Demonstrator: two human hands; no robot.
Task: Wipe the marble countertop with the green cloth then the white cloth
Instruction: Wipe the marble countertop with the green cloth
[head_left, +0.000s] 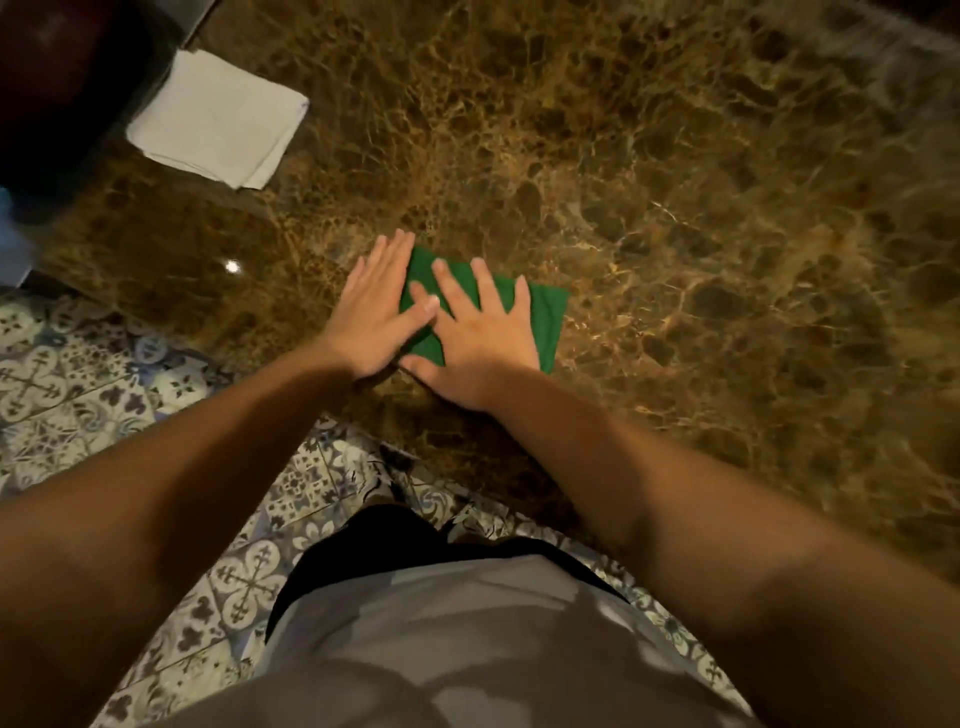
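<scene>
A folded green cloth (545, 317) lies flat on the brown marble countertop (675, 182), near its front edge. My right hand (478, 338) presses palm-down on the cloth, fingers spread. My left hand (376, 306) lies flat with its fingers on the cloth's left edge and its thumb over the cloth beside my right hand. A folded white cloth (218, 119) rests on the countertop at the far left, apart from both hands.
A dark rounded object (57, 78) stands at the countertop's far-left corner beside the white cloth. Patterned blue-and-white floor tiles (67, 374) show below the counter's front edge. My grey shirt fills the bottom of the view.
</scene>
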